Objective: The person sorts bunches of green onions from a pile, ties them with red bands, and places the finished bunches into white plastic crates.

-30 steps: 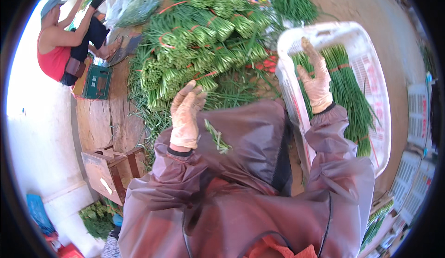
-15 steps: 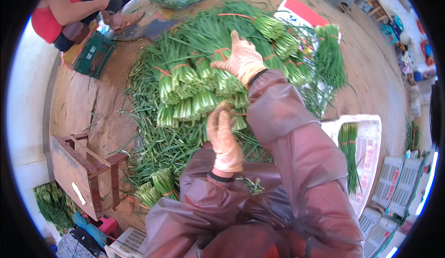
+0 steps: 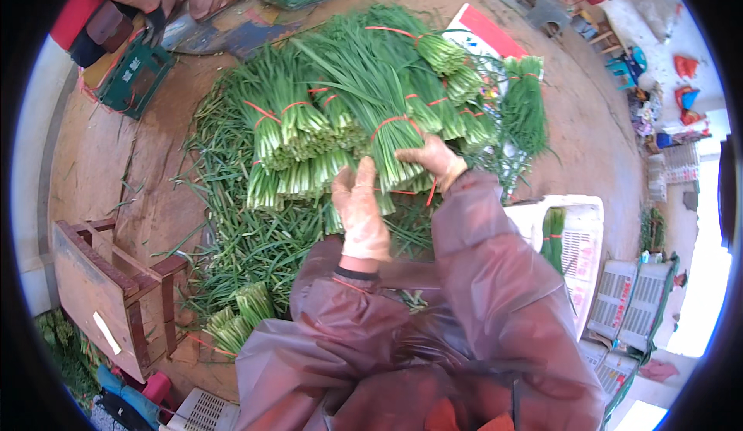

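our gloved left hand (image 3: 361,213) and right hand (image 3: 430,160) closed around a red-banded chive bundle (image 3: 387,133) at the pile's six o'clock edge; we judged a loose band could spill stalks.

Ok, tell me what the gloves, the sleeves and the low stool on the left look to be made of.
Gloves, on the left hand and right hand: thin pale rubber or latex, wrinkled, close on the fingers. Sleeves: glossy maroon plastic film, likely a raincoat, with shiny creases. Stool: reddish-brown wood, worn and matte, with plank edges showing. Both hands hold a bundle of green stalks bound with a red band.
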A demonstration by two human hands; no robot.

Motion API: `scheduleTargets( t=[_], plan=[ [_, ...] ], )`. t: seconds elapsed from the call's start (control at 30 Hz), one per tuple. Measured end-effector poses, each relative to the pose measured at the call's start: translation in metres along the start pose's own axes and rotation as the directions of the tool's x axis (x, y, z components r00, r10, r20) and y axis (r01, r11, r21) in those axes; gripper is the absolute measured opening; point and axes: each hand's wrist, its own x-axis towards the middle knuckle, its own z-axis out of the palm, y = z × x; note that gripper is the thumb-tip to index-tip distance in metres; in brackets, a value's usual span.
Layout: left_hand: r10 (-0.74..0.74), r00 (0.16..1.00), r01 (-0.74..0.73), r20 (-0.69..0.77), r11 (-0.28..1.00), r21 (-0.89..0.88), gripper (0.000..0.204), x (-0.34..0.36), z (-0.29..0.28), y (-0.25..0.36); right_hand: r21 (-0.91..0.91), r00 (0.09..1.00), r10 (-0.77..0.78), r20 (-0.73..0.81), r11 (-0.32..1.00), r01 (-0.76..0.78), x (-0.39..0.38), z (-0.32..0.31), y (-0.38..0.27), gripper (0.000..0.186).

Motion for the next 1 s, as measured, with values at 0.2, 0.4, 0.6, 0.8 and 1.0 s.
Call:
scheduleTargets(
  t=[0.2, 0.4, 0.6, 0.8, 1.0],
  plan=[
    [-0.299, 0.632, 0.348, 0.715, 0.934, 0.083, 0.074, -0.017, -0.025, -0.046, 0.603, 0.980, 0.088, 0.177, 0.777, -0.179, -0.169, 0.012, -0.022, 0.067],
    [-0.285, 0.404, 0.585, 0.869, 0.811, -0.006, 0.087, -0.107, -0.050, -0.038, 0.526, 0.988, -0.094, 0.121, 0.850, 0.017, -0.279, 0.056, -0.037, 0.083],
    [-0.180, 0.487, 0.586, 0.855, 0.793, -0.167, 0.090, -0.160, -0.056, -0.017, 0.471, 0.977, -0.173, 0.127, 0.877, 0.094, -0.346, 0.073, -0.038, 0.056],
    [-0.070, 0.813, 0.302, 0.578, 0.899, -0.316, 0.068, -0.169, -0.069, 0.002, 0.367, 0.991, -0.130, 0.029, 0.924, 0.110, -0.411, 0.068, -0.097, 0.033],
    [0.031, 0.564, 0.765, 0.825, 0.358, -0.536, 0.070, -0.148, -0.099, 0.011, 0.211, 0.888, -0.459, -0.018, 0.866, 0.452, -0.431, 0.033, -0.077, 0.029]
  ],
)
